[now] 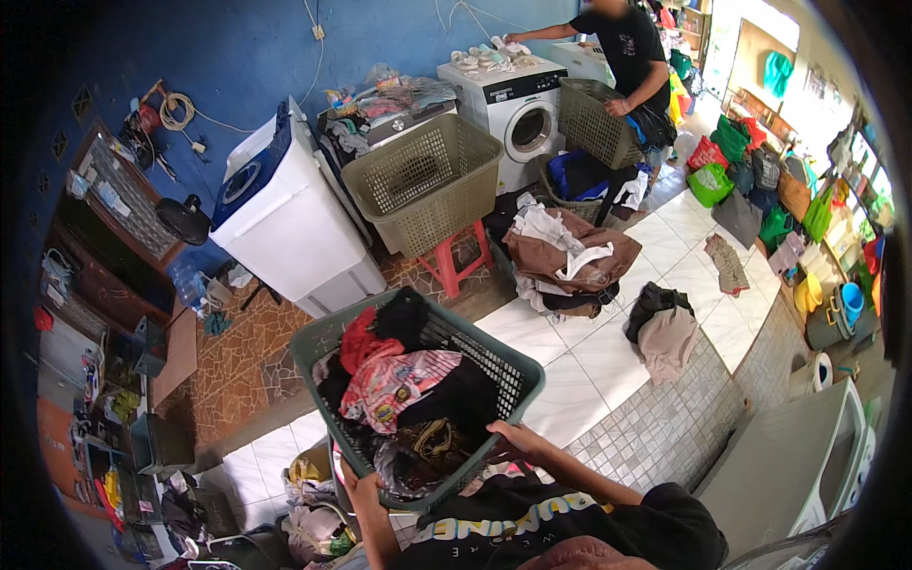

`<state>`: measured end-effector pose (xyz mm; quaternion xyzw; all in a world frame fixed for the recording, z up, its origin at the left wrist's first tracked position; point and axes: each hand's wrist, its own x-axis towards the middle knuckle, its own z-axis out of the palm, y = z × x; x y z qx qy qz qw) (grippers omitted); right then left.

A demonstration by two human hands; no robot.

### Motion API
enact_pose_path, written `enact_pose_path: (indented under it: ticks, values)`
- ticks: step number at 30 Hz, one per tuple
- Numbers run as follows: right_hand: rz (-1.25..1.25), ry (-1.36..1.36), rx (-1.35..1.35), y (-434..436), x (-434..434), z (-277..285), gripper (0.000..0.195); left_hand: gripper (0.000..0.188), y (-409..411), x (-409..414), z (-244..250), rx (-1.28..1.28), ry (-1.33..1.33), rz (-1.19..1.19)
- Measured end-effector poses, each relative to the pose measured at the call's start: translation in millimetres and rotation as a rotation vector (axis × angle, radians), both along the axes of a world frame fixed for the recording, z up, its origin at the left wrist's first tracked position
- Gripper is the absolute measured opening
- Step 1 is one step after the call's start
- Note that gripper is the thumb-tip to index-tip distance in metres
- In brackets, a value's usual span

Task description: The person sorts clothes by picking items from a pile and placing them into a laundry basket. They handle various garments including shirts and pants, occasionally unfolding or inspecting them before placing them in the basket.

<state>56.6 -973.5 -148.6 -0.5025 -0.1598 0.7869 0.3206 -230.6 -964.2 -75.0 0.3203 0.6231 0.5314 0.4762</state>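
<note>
A dark green plastic laundry basket (507, 381) is held up in front of my body, tilted in view. My left hand (362, 488) grips its near left rim. On the near right side, my right hand (519, 438) has the rim between thumb and fingers, most of them hidden. Inside lies a heap of clothes: a pink-and-white printed garment (399, 388) in the middle, a red cloth (362, 338) behind it, and black garments (402, 317) around them. A dark garment with a gold print (434, 442) is nearest to me.
An olive basket (427, 221) stands on a red plastic stool (450, 267), beside a white twin-tub washing machine (292, 235). Another person (627, 50) holds a basket near the front-loading washer (527, 132). Laundry (570, 249) is heaped ahead; clothes (666, 338) lie on the floor.
</note>
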Motion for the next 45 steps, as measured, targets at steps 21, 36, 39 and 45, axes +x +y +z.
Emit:
enact_pose_path:
  ticks: [21,36,39,45]
  values:
    - [-0.725,-0.138,-0.057,675.6,87.6,-118.7,0.078,0.083,338.6,-31.7,-13.0,-0.103,-0.099,0.023]
    - [-0.902,0.097,-0.202,723.9,89.7,-127.2,0.060,0.083,387.1,-32.7,-14.1,-0.233,-0.084,0.098]
    - [-0.755,0.153,-0.132,657.0,108.1,-96.3,0.050,0.083,378.9,-35.1,-14.5,-0.219,-0.079,0.149]
    - [-0.859,0.177,0.217,434.8,174.2,-38.0,0.019,0.082,375.2,-46.1,-27.1,-0.202,-0.039,0.116]
